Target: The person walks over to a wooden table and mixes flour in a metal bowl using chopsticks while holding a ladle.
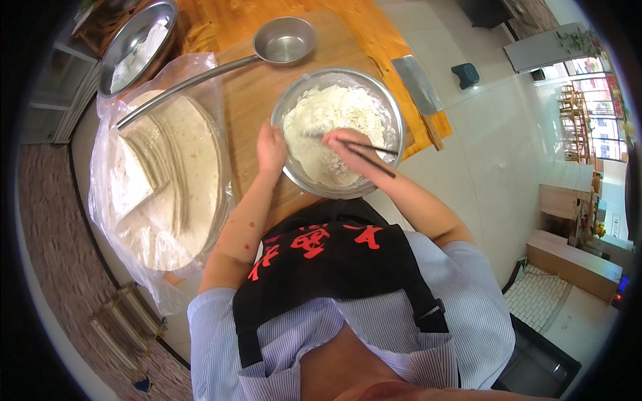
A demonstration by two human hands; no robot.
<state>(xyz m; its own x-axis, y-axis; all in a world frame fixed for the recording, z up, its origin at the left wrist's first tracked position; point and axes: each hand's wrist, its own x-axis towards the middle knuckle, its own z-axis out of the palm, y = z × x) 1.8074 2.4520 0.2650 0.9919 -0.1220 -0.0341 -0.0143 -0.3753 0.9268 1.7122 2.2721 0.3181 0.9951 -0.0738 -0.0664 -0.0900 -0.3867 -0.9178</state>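
A round steel mixing bowl (pixel 395 108) stands near the front edge of a wooden board (pixel 248 100). Pale, loose flour (pixel 333 108) fills much of it, with some clumps near the front. My left hand (pixel 271 149) grips the bowl's left rim. In my right hand (pixel 355 152), above the flour, is a pair of dark chopsticks (pixel 373 161); their tips are blurred over the flour. Behind the bowl rests a long-handled steel ladle (pixel 285 40), its handle reaching left over a stack of thin round flatbreads (pixel 195 165) in a clear plastic bag (pixel 103 165).
At the back left, a tilted steel bowl (pixel 138 50) holds white powder. A cleaver with a wide metal blade (pixel 417 84) lies at the right edge of the wooden table (pixel 368 22). A small dark stool (pixel 465 75) stands on the tiled floor beyond.
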